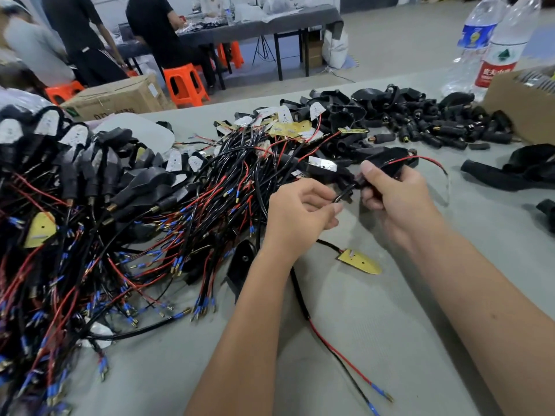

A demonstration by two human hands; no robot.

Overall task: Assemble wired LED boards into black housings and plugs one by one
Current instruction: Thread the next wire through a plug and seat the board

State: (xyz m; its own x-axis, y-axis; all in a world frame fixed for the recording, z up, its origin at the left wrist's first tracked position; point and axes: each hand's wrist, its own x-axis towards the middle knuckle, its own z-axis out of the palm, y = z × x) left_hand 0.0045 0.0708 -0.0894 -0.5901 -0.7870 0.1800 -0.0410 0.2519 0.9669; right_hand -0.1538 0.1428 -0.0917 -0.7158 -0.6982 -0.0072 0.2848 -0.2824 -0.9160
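Two hands of mine meet at the centre of the frame, above the grey table (375, 340). My right hand (396, 196) grips a black plastic housing (387, 163), thumb laid along its top and fingers curled beneath; a thin red wire (426, 160) arcs out of it to the right. My left hand (300, 211) is curled too, its fingertips pinching a short black wire end (342, 196) that sits in the gap between both hands, just beside the housing's narrow neck.

Below my hands, near the middle of the frame, a yellow wedge-shaped LED board (360, 262) lies flat on the table, and its black-and-red twin lead with blue crimped tips (339, 354) trails down toward the bottom edge. Just left of my left forearm lies another black housing (241, 267).

The left half of the frame is filled by a tangled heap of black and red wired boards (126, 223), some already seated in black shells, many ending in blue terminals. Behind my hands, in the upper middle, a smaller pile of yellow and white boards (288, 124) lies mixed with wires. To the upper right, a spread of loose black cylindrical plugs (426, 124) covers the table, next to a brown cardboard box (522, 112) at the right edge and two clear plastic water bottles (492, 46) behind it.
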